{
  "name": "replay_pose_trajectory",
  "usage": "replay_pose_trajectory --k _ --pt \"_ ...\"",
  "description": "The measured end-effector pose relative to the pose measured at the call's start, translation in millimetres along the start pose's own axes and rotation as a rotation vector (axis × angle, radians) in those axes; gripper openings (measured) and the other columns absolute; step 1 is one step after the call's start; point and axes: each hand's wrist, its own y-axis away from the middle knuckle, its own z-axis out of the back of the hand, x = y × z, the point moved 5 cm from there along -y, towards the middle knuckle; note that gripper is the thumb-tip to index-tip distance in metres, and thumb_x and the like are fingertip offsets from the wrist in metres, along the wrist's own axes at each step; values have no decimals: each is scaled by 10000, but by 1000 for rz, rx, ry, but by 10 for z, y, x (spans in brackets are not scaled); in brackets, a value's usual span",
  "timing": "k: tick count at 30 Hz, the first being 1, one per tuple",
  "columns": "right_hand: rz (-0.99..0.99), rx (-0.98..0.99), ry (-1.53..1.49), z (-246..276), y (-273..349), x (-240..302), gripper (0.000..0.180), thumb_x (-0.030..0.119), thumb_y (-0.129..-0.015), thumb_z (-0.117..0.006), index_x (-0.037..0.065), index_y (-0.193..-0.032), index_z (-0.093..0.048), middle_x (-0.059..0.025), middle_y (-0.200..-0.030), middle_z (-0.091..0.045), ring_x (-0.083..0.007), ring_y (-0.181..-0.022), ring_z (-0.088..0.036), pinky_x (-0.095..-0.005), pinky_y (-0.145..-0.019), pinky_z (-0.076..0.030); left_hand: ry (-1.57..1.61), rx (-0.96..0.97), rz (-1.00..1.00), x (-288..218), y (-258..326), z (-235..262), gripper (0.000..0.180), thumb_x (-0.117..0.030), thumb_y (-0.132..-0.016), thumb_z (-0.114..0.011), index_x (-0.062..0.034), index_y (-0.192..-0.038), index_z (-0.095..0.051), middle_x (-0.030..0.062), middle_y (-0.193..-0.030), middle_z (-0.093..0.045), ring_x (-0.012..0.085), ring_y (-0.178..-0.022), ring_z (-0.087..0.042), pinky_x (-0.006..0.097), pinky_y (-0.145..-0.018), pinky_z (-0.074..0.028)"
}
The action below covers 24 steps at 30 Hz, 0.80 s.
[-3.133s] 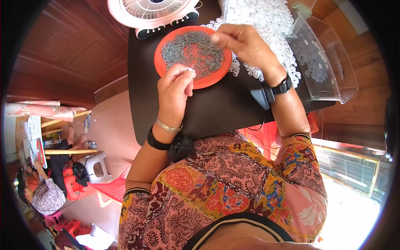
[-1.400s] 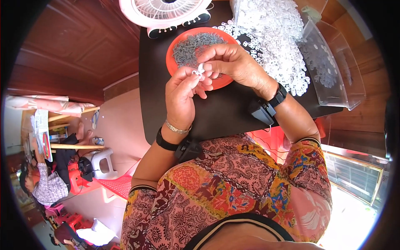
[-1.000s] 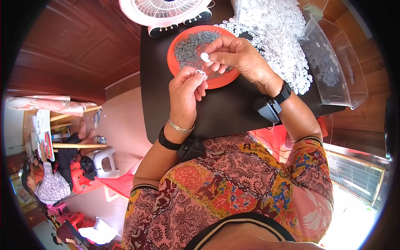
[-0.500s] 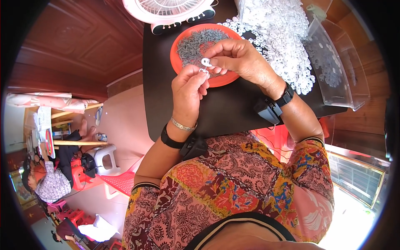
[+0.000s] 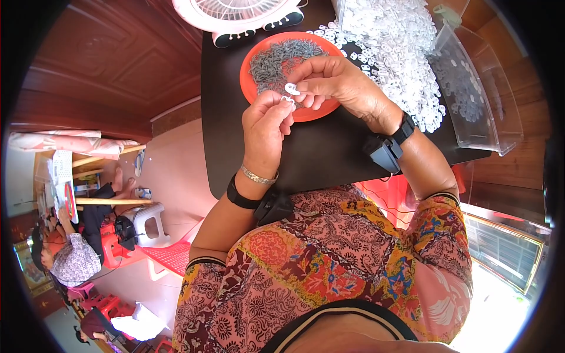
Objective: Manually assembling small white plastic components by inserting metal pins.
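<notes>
Between thumb and fingertips, my left hand (image 5: 265, 126) pinches a small white plastic piece (image 5: 288, 100). My right hand (image 5: 344, 88) grips a white oval plastic piece with holes (image 5: 291, 89) just above it; the two pieces are touching or nearly so, and I cannot tell which. Both hands are held over the near part of an orange-red round tray (image 5: 246, 88). In that tray lies a heap of small grey screw-like parts (image 5: 276, 62). A large pile of similar white plastic pieces (image 5: 400, 70) spreads over the table to the right of my right hand.
A black table (image 5: 235, 141) carries everything. At its far left stands a white and pink fan (image 5: 235, 15). A clear plastic bin (image 5: 482, 100) lies at the right edge. A red chair (image 5: 170, 257) and a seated person (image 5: 76, 259) are off to the left.
The white oval piece in my right hand has tilted, and my right wrist has shifted slightly. My left hand stays nearly still.
</notes>
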Motion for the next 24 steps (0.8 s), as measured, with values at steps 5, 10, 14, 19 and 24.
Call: replay_pose_trajectory --k 5,10,14,19,24 --pt "-23 -4 -26 24 -11 -48 196 129 -865 -629 2 -1013 -627 -36 -819 -650 -87 -699 -612 -195 -636 -492 14 -2 18 2 1 -9 130 -113 -856 -541 -13 -778 -562 10 -611 -510 69 -527 -443 204 -480 -334" --pt "-10 15 -19 17 4 -33 198 110 -867 -624 -6 -1027 -622 -39 -838 -655 -84 -716 -612 -198 -650 -494 -4 1 32 19 -7 -2 130 -111 -853 -538 -16 -767 -561 8 -599 -505 69 -520 -439 204 -479 -332" --pt "92 11 95 -11 12 5 177 45 -872 -599 -22 -1035 -614 -45 -865 -656 -78 -739 -597 -207 -693 -494 -4 -14 29 27 -10 12 130 -105 -849 -533 -17 -755 -553 4 -596 -500 65 -516 -431 202 -479 -329" --pt "211 -26 185 -88 68 89 172 17 -873 -584 -26 -1038 -612 -46 -872 -654 -78 -758 -593 -213 -718 -495 -24 -28 29 14 2 19 131 -99 -847 -532 -17 -746 -545 3 -596 -497 61 -517 -424 200 -479 -326" --pt "125 -6 157 -43 41 61 170 6 -870 -581 -28 -1033 -615 -41 -867 -649 -78 -762 -594 -215 -727 -493 -31 -32 32 16 2 17 133 -96 -846 -532 -15 -742 -546 3 -598 -496 61 -516 -424 200 -478 -326"
